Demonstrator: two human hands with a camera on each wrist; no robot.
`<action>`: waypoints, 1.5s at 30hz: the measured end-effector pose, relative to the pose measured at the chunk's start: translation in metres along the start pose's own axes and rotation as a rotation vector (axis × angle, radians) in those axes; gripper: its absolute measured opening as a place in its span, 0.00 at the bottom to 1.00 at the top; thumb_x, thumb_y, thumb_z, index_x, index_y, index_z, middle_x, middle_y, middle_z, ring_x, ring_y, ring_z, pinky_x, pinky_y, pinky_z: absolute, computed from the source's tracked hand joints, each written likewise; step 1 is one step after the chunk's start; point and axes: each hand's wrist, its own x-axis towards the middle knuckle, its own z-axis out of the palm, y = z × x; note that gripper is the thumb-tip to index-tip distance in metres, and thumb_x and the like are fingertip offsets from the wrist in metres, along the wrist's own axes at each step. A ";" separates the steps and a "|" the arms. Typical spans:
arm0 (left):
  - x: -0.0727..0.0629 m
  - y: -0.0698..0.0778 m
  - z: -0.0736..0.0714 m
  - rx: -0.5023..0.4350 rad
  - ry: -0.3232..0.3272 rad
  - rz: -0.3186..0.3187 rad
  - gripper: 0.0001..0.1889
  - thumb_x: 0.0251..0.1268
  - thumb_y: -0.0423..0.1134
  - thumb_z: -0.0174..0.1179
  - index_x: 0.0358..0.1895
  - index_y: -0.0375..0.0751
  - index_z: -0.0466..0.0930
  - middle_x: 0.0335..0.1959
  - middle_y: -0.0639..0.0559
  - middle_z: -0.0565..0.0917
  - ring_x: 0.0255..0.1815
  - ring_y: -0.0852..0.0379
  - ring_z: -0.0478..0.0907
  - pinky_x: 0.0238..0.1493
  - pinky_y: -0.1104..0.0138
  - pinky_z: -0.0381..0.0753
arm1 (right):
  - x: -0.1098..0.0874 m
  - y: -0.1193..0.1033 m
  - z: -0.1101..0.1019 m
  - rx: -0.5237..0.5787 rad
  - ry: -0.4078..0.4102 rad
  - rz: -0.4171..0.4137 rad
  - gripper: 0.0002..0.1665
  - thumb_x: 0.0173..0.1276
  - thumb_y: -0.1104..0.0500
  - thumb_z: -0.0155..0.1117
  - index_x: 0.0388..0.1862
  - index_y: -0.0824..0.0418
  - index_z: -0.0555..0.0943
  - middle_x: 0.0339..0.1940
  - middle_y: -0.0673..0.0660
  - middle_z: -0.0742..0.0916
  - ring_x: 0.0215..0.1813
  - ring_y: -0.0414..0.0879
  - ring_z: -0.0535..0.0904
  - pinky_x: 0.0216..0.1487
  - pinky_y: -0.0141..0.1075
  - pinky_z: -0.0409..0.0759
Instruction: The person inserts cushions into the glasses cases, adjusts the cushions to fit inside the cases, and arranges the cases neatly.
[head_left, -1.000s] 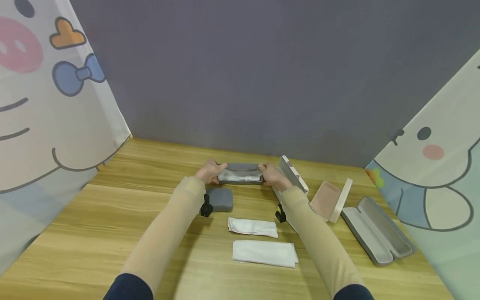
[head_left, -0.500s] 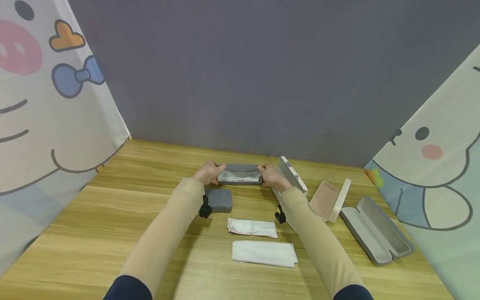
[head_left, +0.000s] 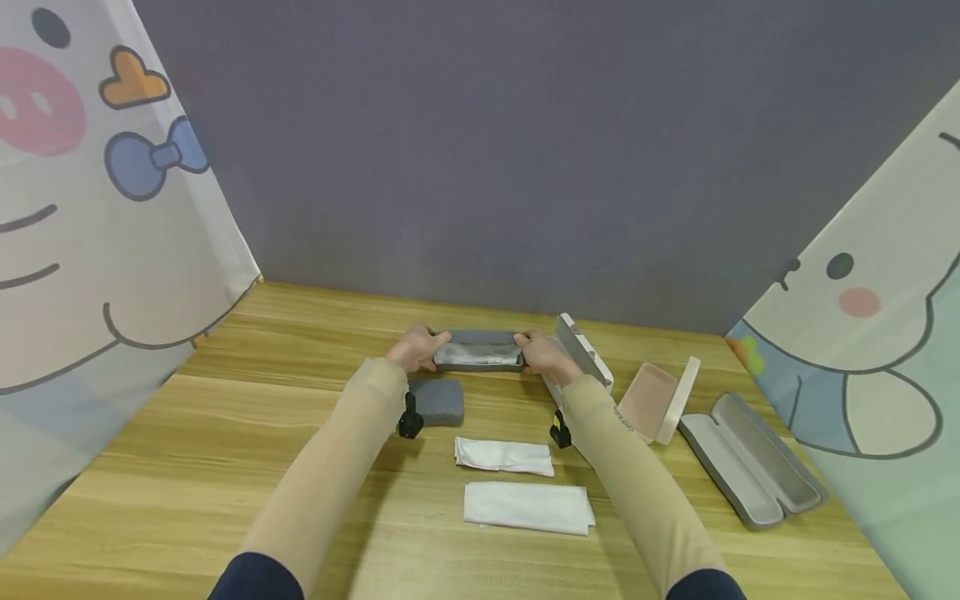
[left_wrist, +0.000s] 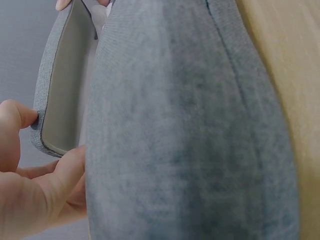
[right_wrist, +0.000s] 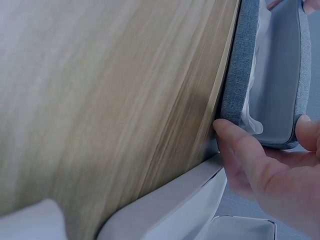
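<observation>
An open glasses case (head_left: pixel 480 337) covered in grey fabric sits at the back middle of the table, its lid tilted up at the far side. Inside it lies a crumpled white cloth (right_wrist: pixel 251 122). My left hand (head_left: pixel 415 347) grips the case's left end, and my right hand (head_left: pixel 543 353) grips the right end. In the right wrist view, the thumb touches the lid's edge while other fingers are at the base. A closed grey case (head_left: pixel 441 402) lies just in front of my left hand and fills much of the left wrist view.
Two folded white cloths, a smaller one (head_left: pixel 504 457) and a larger one (head_left: pixel 527 507), lie between my forearms. A white open case (head_left: pixel 587 348) stands beside my right hand, partly hidden by the arm. Farther right are a pink-lined case (head_left: pixel 649 398) and a long grey open case (head_left: pixel 738 471).
</observation>
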 end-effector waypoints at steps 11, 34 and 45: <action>0.001 0.001 0.003 -0.015 0.006 -0.002 0.13 0.75 0.45 0.45 0.40 0.37 0.61 0.50 0.40 0.68 0.21 0.58 0.65 0.44 0.60 0.73 | -0.002 -0.001 -0.001 -0.028 -0.002 0.015 0.30 0.81 0.52 0.32 0.76 0.65 0.50 0.76 0.64 0.57 0.65 0.54 0.64 0.44 0.40 0.72; -0.001 0.001 0.009 0.046 0.044 0.044 0.18 0.76 0.43 0.47 0.51 0.27 0.65 0.71 0.31 0.60 0.56 0.36 0.78 0.55 0.55 0.76 | -0.002 0.003 0.000 -0.042 0.038 0.007 0.31 0.81 0.54 0.35 0.76 0.67 0.49 0.69 0.68 0.64 0.54 0.54 0.69 0.45 0.39 0.72; -0.003 -0.002 0.015 0.044 0.071 0.054 0.19 0.74 0.36 0.49 0.19 0.35 0.66 0.61 0.29 0.69 0.35 0.45 0.84 0.59 0.55 0.78 | 0.002 0.008 0.011 0.073 0.075 0.028 0.32 0.80 0.60 0.39 0.75 0.72 0.47 0.75 0.72 0.56 0.70 0.62 0.66 0.54 0.39 0.82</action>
